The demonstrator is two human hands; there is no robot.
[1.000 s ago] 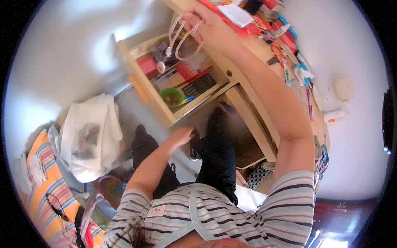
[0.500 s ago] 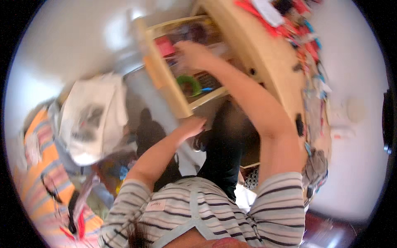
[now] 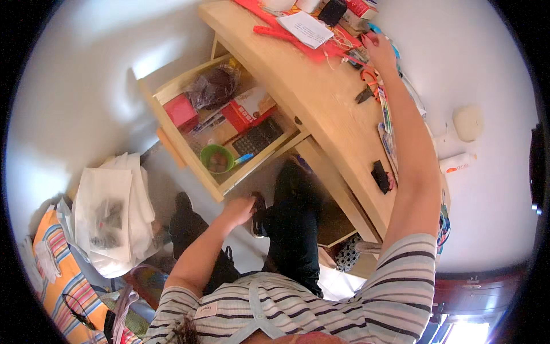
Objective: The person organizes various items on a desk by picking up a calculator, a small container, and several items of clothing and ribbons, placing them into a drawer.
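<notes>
At the far right, my right hand (image 3: 379, 50) reaches over the desk (image 3: 321, 86) into small clutter along its back. Its fingers are pinched together at a small dark item I cannot make out. My left hand (image 3: 238, 211) is curled below the near corner of the pulled-out drawer (image 3: 210, 182); what it holds, if anything, is hidden. Inside the drawer are a pink box (image 3: 181, 113), a dark bundle in clear plastic (image 3: 215, 86), a red and white box (image 3: 247, 110), a black keypad-like object (image 3: 258, 137) and a green cup (image 3: 213, 150) with brownish round things in it. Beside the cup lies a blue object (image 3: 243, 159).
Papers (image 3: 305, 28) lie on red material atop the desk. Orange-handled scissors (image 3: 368, 75) and a black clip-like object (image 3: 380, 176) are near its back edge. White bags (image 3: 109, 212) and striped orange fabric (image 3: 63, 252) are at the left. An open compartment (image 3: 338, 221) is under the desk.
My right hand has left the drawer and moved right to the clutter on the desk. My left hand has moved slightly left and down. The view has shifted, showing more of the desk.
</notes>
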